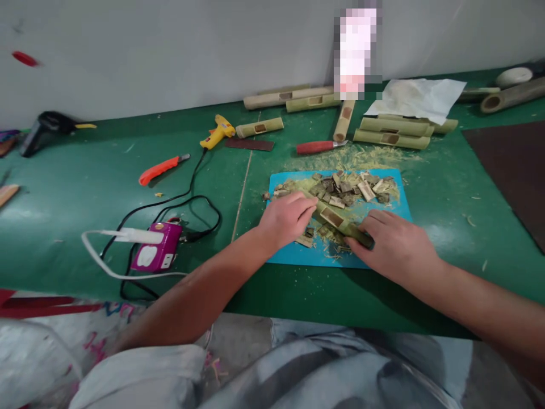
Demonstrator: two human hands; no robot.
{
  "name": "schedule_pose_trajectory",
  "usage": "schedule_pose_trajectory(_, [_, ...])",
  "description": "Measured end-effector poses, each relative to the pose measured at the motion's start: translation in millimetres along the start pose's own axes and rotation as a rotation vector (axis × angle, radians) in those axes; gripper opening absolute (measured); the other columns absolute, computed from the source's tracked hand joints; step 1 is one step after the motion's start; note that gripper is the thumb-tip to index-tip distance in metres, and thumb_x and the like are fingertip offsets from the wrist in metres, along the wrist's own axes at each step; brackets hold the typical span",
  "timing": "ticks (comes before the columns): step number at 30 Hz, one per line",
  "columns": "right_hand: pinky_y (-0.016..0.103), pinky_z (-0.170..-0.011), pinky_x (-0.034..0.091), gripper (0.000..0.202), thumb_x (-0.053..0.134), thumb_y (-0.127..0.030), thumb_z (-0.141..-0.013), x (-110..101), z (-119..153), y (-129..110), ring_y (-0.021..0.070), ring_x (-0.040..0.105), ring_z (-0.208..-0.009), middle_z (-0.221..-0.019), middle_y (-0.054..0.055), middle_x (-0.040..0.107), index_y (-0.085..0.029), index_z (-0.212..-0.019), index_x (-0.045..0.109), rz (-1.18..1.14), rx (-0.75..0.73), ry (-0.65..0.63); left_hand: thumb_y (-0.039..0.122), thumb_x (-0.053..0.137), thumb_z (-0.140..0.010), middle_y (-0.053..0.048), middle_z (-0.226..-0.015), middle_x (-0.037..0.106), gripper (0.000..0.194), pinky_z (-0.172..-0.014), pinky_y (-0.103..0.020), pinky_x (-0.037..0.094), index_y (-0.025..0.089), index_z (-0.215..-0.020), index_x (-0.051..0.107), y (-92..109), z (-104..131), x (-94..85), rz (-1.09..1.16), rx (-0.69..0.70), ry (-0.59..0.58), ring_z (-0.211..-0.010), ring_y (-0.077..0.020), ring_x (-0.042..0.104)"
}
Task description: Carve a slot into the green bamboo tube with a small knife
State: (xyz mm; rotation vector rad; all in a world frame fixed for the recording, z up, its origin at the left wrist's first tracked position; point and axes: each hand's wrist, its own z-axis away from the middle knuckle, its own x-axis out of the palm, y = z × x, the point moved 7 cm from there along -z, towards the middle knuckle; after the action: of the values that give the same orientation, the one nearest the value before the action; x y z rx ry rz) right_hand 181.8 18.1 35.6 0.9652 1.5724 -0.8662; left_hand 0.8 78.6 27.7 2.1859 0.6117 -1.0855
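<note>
A green bamboo tube (339, 221) with a rectangular slot cut in its side lies slantwise between my hands, above a blue mat (338, 259). My left hand (286, 218) is closed around its far left end. At the near right end, my right hand (394, 241) grips it with fingers and thumb. Small bamboo chips (347, 190) and pale shavings are strewn over the mat, behind and below the tube. Just past the mat's back edge lies a carving knife (317, 147) with a red handle.
More slotted bamboo tubes (392, 138) lie along the wall, some under a white paper sheet (419, 96). To the left are a yellow glue gun (218, 133), an orange utility knife (162, 169) and a purple power strip (157, 247) with cords. A dark board (511, 170) covers the right side.
</note>
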Motion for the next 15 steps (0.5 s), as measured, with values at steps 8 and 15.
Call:
schedule_pose_trajectory(8, [0.031, -0.059, 0.035, 0.027, 0.058, -0.04, -0.087, -0.4, 0.2, -1.1, 0.0188, 0.059, -0.071, -0.074, 0.005, 0.062, -0.018, -0.07, 0.06, -0.006, -0.005, 0.016, 0.023, 0.052, -0.097, -0.007, -0.086, 0.071, 0.022, -0.072, -0.026, 0.055, 0.015, -0.102, 0.072, -0.7, 1.4, 1.0, 0.001, -0.003, 0.019, -0.078, -0.0156, 0.068])
schedule_pose_trajectory(15, [0.031, -0.057, 0.033, 0.03, 0.056, -0.042, -0.088, 1.1, -1.3, 2.1, 0.0175, 0.057, -0.069, -0.074, 0.005, 0.061, -0.019, -0.069, 0.058, -0.045, 0.026, -0.027, 0.02, 0.055, -0.094, -0.008, -0.084, 0.071, 0.019, -0.07, -0.027, 0.054, 0.012, -0.099, 0.072, -10.0, -1.2, -5.9, 0.01, -0.027, 0.074, -0.077, -0.0165, 0.067])
